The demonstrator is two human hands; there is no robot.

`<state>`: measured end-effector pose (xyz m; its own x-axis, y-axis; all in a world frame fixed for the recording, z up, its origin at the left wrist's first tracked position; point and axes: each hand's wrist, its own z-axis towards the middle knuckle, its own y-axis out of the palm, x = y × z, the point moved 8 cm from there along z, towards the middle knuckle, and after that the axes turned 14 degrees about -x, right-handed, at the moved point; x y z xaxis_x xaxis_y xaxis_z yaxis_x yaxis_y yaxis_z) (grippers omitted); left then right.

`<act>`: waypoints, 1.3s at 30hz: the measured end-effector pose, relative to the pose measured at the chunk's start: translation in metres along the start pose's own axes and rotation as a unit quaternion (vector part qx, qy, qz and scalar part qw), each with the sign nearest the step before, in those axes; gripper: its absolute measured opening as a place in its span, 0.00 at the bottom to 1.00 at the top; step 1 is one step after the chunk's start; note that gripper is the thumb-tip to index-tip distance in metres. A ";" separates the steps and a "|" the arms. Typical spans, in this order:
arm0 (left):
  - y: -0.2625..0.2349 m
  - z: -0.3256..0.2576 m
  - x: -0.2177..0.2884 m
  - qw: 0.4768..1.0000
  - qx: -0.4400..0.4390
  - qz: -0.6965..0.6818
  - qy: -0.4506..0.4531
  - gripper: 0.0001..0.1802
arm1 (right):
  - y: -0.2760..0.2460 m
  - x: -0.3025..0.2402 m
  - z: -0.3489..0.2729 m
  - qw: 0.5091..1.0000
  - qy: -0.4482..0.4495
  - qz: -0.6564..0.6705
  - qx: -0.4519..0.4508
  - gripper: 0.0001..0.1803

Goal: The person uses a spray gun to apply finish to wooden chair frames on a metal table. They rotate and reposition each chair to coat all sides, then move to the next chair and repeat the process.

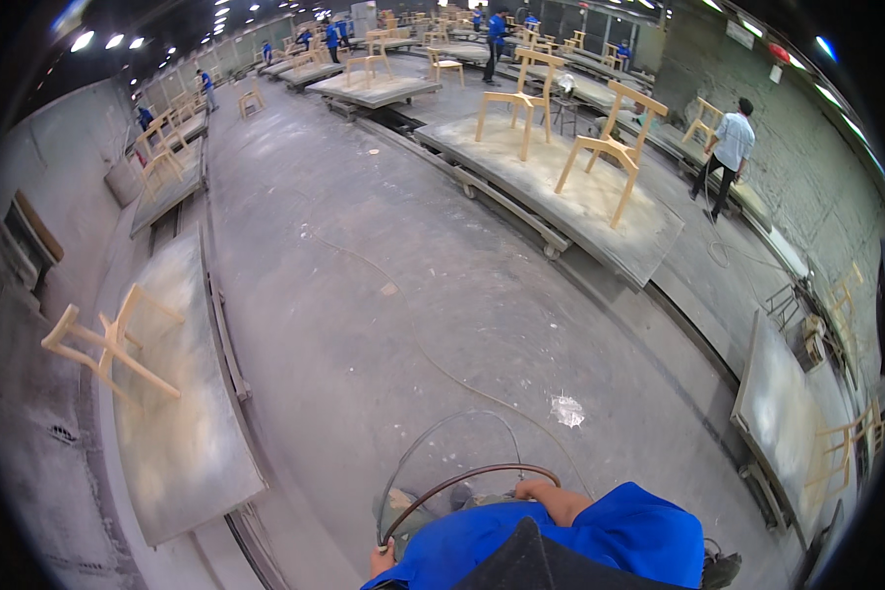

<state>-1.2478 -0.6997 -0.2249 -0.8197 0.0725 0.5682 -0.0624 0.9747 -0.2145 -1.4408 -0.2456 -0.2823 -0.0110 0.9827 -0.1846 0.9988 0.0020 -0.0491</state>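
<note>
Low at the bottom edge, my left hand is closed around the end part of a brown hose. That hose arcs over to the right, toward my right forearm. A thinner grey hose loops up from beside my left hand and comes down at my right hand. The right hand's fingers look closed, but what they hold is too small to make out. Blue sleeves cover my upper arms, and a dark cap-like shape hides part of my body.
A thin hose trails along the grey floor. At left, an unfinished wooden chair frame rests on a low platform. Two chairs stand on a platform at right. A person in a light shirt walks near the wall.
</note>
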 end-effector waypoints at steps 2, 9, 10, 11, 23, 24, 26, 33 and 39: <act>-0.001 -0.003 0.006 1.000 0.002 -0.006 0.021 0.26 | -0.003 0.007 -0.008 1.000 0.008 0.012 0.011 0.32; 0.003 0.002 0.030 0.987 -0.018 -0.081 0.137 0.19 | -0.003 0.012 -0.025 0.999 0.025 0.024 -0.001 0.31; 0.005 0.003 0.029 0.987 -0.031 -0.105 0.120 0.18 | 0.000 0.011 -0.025 0.999 0.040 0.001 -0.024 0.31; 0.007 0.004 0.031 0.985 -0.044 -0.128 0.104 0.17 | -0.001 0.008 -0.027 0.999 0.023 0.022 -0.024 0.30; -0.002 -0.004 0.091 0.998 -0.025 -0.019 0.060 0.22 | -0.008 -0.017 -0.062 1.000 0.030 -0.004 -0.006 0.33; -0.002 -0.001 0.088 0.999 -0.032 -0.023 0.024 0.21 | -0.009 -0.014 -0.063 0.999 0.038 0.007 0.002 0.34; -0.001 0.004 0.097 0.996 -0.052 -0.043 0.056 0.21 | -0.010 -0.009 -0.063 0.999 0.043 0.023 0.009 0.35; -0.010 0.001 0.108 0.994 -0.058 -0.051 0.071 0.18 | -0.001 -0.004 -0.062 0.999 0.032 0.041 -0.001 0.38; -0.021 -0.007 0.112 0.996 -0.055 -0.044 0.063 0.18 | -0.009 -0.019 -0.085 0.998 0.046 0.047 0.011 0.38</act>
<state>-1.3344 -0.7109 -0.1514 -0.7360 0.0053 0.6770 -0.0621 0.9952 -0.0753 -1.4456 -0.2483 -0.1955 0.0875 0.9914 -0.0978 0.9939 -0.0935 -0.0584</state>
